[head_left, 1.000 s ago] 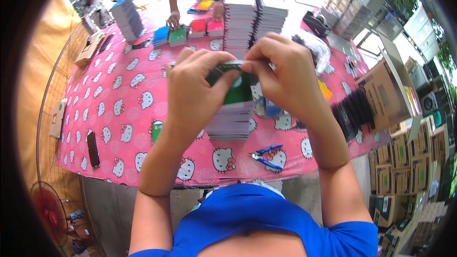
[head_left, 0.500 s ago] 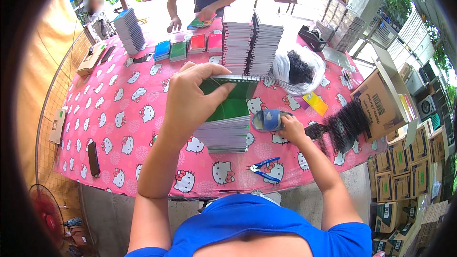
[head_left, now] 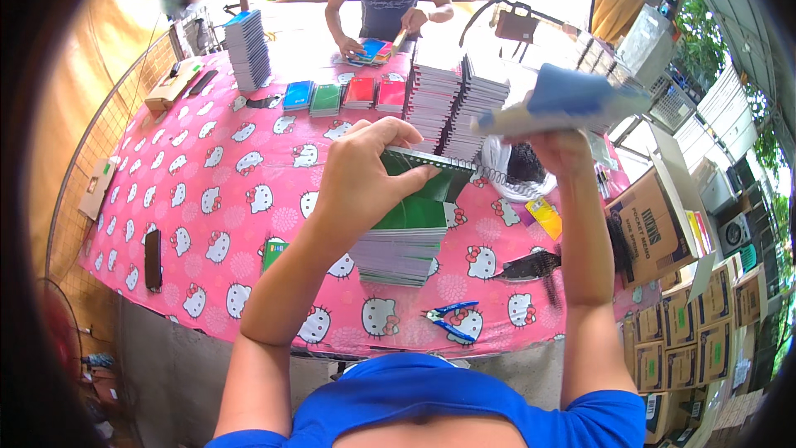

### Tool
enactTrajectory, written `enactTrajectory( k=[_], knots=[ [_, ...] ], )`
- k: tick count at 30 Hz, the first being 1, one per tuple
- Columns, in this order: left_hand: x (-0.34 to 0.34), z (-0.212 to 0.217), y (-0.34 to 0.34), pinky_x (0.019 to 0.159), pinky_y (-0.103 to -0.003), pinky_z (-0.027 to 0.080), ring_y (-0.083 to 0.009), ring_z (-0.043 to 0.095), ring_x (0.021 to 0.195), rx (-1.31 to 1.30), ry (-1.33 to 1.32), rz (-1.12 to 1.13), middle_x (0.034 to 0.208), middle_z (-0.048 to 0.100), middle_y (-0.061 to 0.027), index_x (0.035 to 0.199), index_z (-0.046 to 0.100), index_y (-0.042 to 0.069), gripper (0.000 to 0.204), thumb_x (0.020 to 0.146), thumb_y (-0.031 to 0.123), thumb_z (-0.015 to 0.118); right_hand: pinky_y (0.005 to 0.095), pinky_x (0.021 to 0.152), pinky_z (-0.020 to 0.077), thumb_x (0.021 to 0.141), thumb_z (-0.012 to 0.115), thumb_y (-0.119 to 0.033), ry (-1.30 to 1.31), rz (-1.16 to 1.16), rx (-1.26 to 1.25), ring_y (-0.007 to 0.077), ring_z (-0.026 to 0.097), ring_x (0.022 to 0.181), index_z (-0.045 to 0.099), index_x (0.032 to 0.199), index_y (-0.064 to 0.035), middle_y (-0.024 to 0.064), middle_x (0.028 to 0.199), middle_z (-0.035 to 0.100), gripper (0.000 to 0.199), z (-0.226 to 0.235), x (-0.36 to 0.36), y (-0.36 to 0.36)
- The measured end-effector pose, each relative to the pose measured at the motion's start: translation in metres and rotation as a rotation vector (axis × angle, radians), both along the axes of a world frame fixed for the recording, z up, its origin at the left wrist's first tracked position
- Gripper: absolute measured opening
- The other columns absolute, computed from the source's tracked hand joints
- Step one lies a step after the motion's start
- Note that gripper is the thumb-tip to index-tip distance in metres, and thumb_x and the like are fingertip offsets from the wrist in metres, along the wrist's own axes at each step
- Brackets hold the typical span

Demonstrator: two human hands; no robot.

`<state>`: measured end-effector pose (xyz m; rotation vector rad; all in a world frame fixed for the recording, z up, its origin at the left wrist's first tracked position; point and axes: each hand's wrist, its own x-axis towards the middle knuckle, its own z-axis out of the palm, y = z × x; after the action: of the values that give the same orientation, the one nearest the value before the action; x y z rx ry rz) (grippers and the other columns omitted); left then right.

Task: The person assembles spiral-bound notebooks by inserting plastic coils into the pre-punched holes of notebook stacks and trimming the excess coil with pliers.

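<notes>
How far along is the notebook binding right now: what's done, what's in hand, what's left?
Done: a stack of grey-edged bound notebooks lies on the pink patterned tablecloth.
In hand: the left hand grips a green-covered spiral-bound notebook above that stack; the right hand lifts a blue-and-white pad.
Left: tall piles of unsorted booklets behind, and loose black spiral coils to the right.

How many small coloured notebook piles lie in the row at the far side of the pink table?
4, side by side: blue pile leftmost, then green pile, then red pile, then second red pile beside the tall stacks.
</notes>
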<state>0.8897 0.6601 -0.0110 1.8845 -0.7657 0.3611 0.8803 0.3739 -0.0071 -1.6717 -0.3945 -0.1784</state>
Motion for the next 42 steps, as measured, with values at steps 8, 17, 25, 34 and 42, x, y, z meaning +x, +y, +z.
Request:
enactTrajectory(
  k=[8,17,25,34,42],
  knots=[
    [0.002,0.003,0.010,0.075,-0.031,0.050,-0.0176,0.064,0.083,0.014,0.097,-0.034,0.087,0.067,-0.0082,0.095,0.065,0.003,0.032,0.066,0.010,0.078,0.0292,0.075,0.0486,0.059,0.065,0.004,-0.031,-0.080,-0.436,0.0152,0.061,0.082,0.062,0.099,0.0004,0.0101,0.091,0.065,0.040,0.011,-0.001,0.038],
    [0.006,-0.027,0.022,0.073,-0.026,0.051,-0.0127,0.062,0.086,-0.416,0.139,-0.002,0.106,0.063,-0.0088,0.108,0.061,0.001,0.039,0.072,0.002,0.077,0.0287,0.079,0.0473,0.058,0.064,0.002,-0.151,-0.057,-0.489,0.0137,0.059,0.085,0.057,0.114,-0.0002,0.0058,0.093,0.064,0.057,0.016,0.034,0.049],
    [0.006,-0.048,0.039,0.074,-0.026,0.055,-0.0137,0.064,0.084,-0.805,0.497,-0.175,0.097,0.067,-0.0115,0.114,0.061,-0.005,0.039,0.076,-0.011,0.068,0.0364,0.074,0.0505,0.062,0.068,-0.004,-0.095,-0.019,-0.572,0.0239,0.064,0.084,0.058,0.109,-0.0029,0.0135,0.094,0.065,0.048,0.028,0.036,0.077],
    [0.002,-0.038,0.047,0.083,-0.028,0.053,-0.0170,0.065,0.091,-0.687,0.429,-0.236,0.099,0.067,-0.0130,0.096,0.063,-0.003,0.021,0.077,-0.009,0.068,0.0477,0.080,0.0490,0.068,0.069,-0.009,0.304,-0.706,-1.249,0.0371,0.058,0.102,0.047,0.115,-0.0069,0.0173,0.104,0.061,0.052,-0.189,-0.026,0.023],
    [-0.062,-0.046,0.036,0.084,-0.036,0.050,-0.0222,0.066,0.088,-0.327,-0.549,-0.069,0.087,0.069,-0.0106,0.082,0.063,0.003,0.021,0.069,-0.004,0.077,0.0533,0.102,0.0296,0.076,0.072,-0.029,-0.056,-0.412,-1.025,0.0388,0.040,0.120,0.046,0.125,-0.0063,0.0183,0.124,0.047,0.060,-0.225,-0.169,0.094]
  ],
)
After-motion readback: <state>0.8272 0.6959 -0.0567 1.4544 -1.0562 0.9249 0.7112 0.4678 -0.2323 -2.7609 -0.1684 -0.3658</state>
